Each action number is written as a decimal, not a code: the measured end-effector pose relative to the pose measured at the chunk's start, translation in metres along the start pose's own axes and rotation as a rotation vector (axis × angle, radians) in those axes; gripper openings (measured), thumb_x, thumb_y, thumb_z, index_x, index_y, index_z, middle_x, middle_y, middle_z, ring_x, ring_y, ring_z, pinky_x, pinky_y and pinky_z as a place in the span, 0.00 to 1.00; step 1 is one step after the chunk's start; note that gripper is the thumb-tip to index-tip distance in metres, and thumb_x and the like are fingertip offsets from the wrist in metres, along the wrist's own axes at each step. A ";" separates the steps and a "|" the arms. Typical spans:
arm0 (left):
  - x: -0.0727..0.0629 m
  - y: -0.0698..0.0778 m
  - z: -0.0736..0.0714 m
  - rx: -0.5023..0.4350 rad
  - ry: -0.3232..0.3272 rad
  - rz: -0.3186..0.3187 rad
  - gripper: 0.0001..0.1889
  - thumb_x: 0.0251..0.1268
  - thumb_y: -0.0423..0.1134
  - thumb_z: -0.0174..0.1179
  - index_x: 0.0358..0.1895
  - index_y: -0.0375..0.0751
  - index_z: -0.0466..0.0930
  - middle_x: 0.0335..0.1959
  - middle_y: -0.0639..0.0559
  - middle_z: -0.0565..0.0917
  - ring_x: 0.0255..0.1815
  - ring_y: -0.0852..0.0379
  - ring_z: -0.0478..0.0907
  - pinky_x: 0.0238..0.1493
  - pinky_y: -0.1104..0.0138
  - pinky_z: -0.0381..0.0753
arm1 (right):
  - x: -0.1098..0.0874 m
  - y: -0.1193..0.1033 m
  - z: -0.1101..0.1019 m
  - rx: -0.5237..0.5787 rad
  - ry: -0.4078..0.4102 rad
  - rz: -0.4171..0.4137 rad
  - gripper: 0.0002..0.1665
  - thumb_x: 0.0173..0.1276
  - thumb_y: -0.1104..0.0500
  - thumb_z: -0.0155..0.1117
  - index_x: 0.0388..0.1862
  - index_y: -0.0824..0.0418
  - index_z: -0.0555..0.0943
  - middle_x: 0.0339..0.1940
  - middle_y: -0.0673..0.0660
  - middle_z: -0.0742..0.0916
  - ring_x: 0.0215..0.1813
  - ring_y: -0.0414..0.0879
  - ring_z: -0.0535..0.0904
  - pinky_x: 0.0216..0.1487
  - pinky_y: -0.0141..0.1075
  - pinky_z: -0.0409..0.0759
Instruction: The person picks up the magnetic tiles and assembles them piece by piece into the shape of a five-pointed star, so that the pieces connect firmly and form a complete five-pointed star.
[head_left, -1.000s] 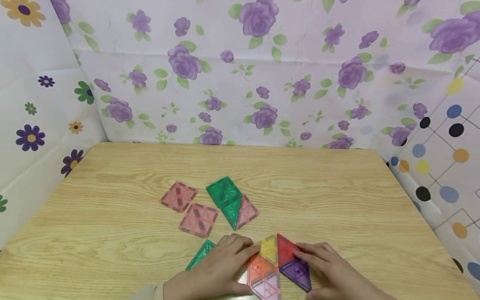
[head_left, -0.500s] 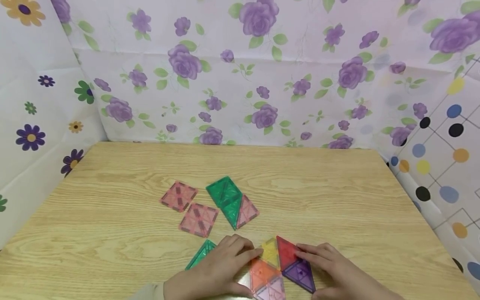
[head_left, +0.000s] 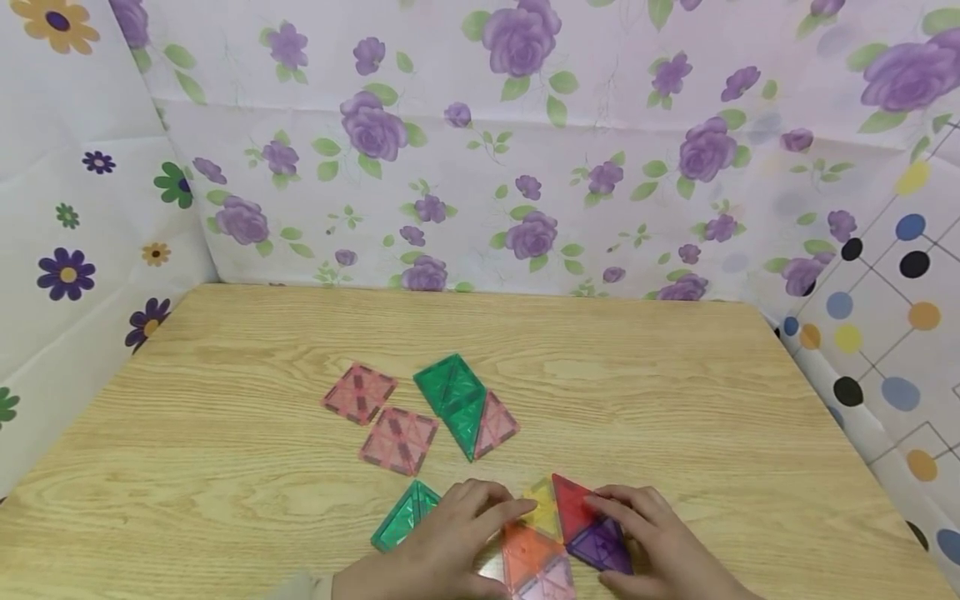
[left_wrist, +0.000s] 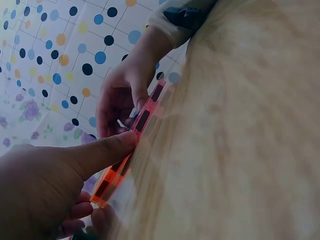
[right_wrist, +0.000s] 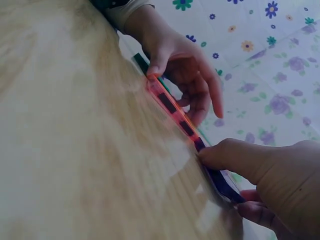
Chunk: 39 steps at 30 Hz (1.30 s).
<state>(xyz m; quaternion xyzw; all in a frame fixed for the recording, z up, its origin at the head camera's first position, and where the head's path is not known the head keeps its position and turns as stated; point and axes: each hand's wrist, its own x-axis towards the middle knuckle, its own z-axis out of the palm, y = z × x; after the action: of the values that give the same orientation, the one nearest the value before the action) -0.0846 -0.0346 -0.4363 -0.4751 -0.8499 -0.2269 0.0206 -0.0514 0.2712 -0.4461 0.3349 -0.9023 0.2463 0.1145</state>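
Note:
Translucent triangular magnetic tiles lie edge to edge at the table's front: yellow, orange, pale pink, red and purple. My left hand holds the left side of this group, its index finger over the yellow tile and its thumb at the edge beside the orange and pink ones. On the other side, my right hand grips the red and purple tiles between fingers and thumb. From the left wrist, my thumb shows against the tile edge. The right wrist view has my other thumb on the purple edge.
Beyond the left hand lie two pink square tiles. Green triangles sit beside a pink triangle. More green tiles are partly hidden by the left hand. Patterned cloths border the wooden table.
The tile group has shifted slightly right and nearer. My right thumb has moved in against the purple tile, and my left index finger reaches farther over the yellow one.

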 end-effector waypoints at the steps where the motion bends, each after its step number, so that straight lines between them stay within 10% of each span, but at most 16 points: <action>1: 0.000 0.000 0.001 0.021 0.005 0.003 0.46 0.49 0.61 0.69 0.72 0.50 0.61 0.59 0.52 0.72 0.57 0.57 0.70 0.57 0.61 0.75 | 0.000 -0.001 0.001 -0.004 0.017 0.006 0.43 0.50 0.47 0.78 0.65 0.53 0.73 0.58 0.50 0.76 0.54 0.31 0.62 0.39 0.26 0.74; 8: 0.001 0.003 0.004 0.091 0.012 0.009 0.44 0.52 0.64 0.64 0.72 0.53 0.61 0.64 0.51 0.73 0.62 0.54 0.70 0.61 0.56 0.73 | 0.001 -0.002 0.006 -0.062 0.082 0.009 0.45 0.45 0.45 0.80 0.64 0.50 0.74 0.56 0.46 0.75 0.54 0.33 0.64 0.42 0.31 0.75; 16: 0.004 0.009 0.009 -0.174 0.009 0.020 0.39 0.57 0.55 0.66 0.72 0.54 0.61 0.67 0.39 0.66 0.60 0.49 0.72 0.54 0.62 0.79 | 0.000 -0.002 0.007 0.112 0.061 -0.008 0.46 0.50 0.55 0.79 0.68 0.58 0.70 0.56 0.51 0.71 0.50 0.33 0.68 0.37 0.24 0.76; 22: 0.007 0.015 0.004 -0.826 -0.114 -0.223 0.36 0.61 0.41 0.65 0.72 0.49 0.61 0.73 0.35 0.49 0.60 0.57 0.72 0.53 0.77 0.75 | 0.004 -0.009 0.009 0.056 0.106 0.088 0.44 0.48 0.55 0.79 0.66 0.56 0.72 0.58 0.52 0.73 0.54 0.34 0.71 0.43 0.26 0.79; 27: 0.010 0.019 0.002 -1.266 -0.029 -0.433 0.31 0.64 0.33 0.62 0.70 0.39 0.64 0.66 0.37 0.62 0.51 0.60 0.74 0.47 0.77 0.78 | 0.008 -0.016 0.009 0.040 0.104 0.239 0.40 0.49 0.51 0.79 0.63 0.53 0.76 0.59 0.49 0.77 0.58 0.40 0.75 0.52 0.29 0.80; 32: 0.015 0.021 0.006 -1.317 0.083 -0.570 0.25 0.64 0.31 0.61 0.64 0.33 0.69 0.53 0.43 0.76 0.42 0.61 0.76 0.40 0.76 0.78 | 0.009 -0.021 0.009 0.085 0.106 0.356 0.31 0.55 0.52 0.74 0.59 0.51 0.79 0.57 0.45 0.79 0.58 0.40 0.77 0.54 0.27 0.79; 39: 0.017 0.020 0.008 -1.346 0.164 -0.642 0.23 0.61 0.24 0.58 0.61 0.31 0.71 0.50 0.46 0.80 0.38 0.62 0.76 0.39 0.76 0.78 | 0.011 -0.025 0.005 0.484 0.115 0.664 0.18 0.66 0.57 0.64 0.56 0.50 0.81 0.55 0.47 0.83 0.54 0.24 0.73 0.52 0.21 0.76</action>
<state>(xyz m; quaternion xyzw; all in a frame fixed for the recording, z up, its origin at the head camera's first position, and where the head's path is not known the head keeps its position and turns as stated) -0.0762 -0.0094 -0.4323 -0.0955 -0.6200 -0.7274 -0.2783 -0.0432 0.2468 -0.4370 0.0285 -0.8695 0.4931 -0.0029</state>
